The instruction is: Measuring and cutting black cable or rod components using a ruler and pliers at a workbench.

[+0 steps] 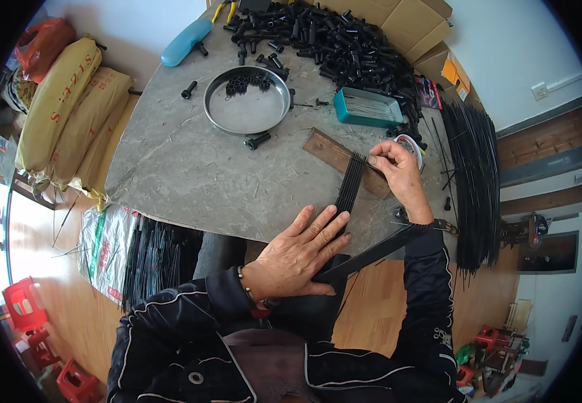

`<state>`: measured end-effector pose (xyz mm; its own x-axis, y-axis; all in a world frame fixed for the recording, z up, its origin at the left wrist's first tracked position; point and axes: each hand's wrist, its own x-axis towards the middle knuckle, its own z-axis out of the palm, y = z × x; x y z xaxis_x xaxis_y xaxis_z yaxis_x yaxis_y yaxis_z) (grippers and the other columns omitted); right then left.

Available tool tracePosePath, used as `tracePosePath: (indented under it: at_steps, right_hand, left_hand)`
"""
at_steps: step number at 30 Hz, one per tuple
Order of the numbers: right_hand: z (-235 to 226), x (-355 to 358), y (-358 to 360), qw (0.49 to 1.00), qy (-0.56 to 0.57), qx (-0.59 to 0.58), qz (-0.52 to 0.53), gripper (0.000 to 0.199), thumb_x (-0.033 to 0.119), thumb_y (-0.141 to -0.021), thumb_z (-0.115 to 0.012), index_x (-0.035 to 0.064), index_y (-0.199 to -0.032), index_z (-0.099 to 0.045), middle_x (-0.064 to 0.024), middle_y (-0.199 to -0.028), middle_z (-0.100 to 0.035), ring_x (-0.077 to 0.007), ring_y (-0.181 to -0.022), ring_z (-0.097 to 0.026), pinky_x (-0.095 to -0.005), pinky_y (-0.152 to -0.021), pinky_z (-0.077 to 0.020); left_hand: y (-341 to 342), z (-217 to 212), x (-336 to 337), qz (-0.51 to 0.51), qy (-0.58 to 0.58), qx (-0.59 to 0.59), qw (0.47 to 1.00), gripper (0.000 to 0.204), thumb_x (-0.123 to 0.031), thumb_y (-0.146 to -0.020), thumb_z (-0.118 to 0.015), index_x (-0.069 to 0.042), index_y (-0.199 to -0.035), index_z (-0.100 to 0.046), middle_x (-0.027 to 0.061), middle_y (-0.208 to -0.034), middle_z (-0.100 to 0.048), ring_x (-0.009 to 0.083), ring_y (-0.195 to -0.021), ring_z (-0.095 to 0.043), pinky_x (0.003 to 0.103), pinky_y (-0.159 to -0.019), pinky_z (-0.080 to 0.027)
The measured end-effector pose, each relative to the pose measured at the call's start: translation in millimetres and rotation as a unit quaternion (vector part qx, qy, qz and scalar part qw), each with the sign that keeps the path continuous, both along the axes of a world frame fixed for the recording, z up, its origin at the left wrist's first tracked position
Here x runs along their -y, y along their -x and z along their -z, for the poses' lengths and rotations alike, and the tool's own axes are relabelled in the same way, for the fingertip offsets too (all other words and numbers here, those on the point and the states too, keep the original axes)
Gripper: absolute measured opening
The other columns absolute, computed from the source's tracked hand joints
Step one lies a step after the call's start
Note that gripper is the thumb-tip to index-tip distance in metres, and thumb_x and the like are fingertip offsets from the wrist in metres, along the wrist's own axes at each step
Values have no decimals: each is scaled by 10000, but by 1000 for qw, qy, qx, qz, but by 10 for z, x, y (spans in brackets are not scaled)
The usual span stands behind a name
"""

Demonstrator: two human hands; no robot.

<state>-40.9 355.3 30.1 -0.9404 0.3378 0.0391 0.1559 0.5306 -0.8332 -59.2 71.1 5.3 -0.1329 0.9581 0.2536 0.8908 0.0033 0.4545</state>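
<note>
My left hand (298, 252) lies flat with its fingers stretched over a row of thin black rods (349, 188) at the table's near edge. The far ends of the rods rest across a worn brown board (323, 149). Beside those ends, my right hand (400, 173) pinches thumb and forefinger together; what is between them is too small to make out. A long black strip (388, 250) slants from under my left hand toward my right wrist. Just past my right hand stands a small white-rimmed round container (408, 141), partly hidden.
A round metal pan (248, 124) with black rings, a teal tin (369, 117) of thin pins and a heap of black tubular parts (351, 50) occupy the table. Long black rods (477, 181) stand at the right. Yellow sacks (59, 101) are stacked left; red stools (25, 305) stand below.
</note>
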Motion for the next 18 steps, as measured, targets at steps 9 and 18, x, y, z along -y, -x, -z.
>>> tracePosePath:
  at_steps: [9, 18]
  right_hand:
    - [-40, 95, 65, 999, -11, -41, 7, 114, 56, -905, -623, 1, -1005, -624, 15, -875, -642, -58, -779, -587, -210, -730, -474]
    - [-51, -115, -124, 998, -48, 42, 8, 229, 48, -861, -626, -19, -1081, -629, -32, -895, -651, -106, -821, -597, -255, -754, -484]
  left_hand:
    - [4, -3, -11, 2, 6, -4, 1000, 948, -697, -717, -612, -81, -1413, -425, 153, -1554, -219, 307, -1459, -143, 489, -1179, -75]
    - [-3, -5, -8, 1, -2, -6, 1000, 950, -693, -719, -614, -80, -1418, -416, 155, -1552, -223, 310, -1457, -151, 490, -1178, -83]
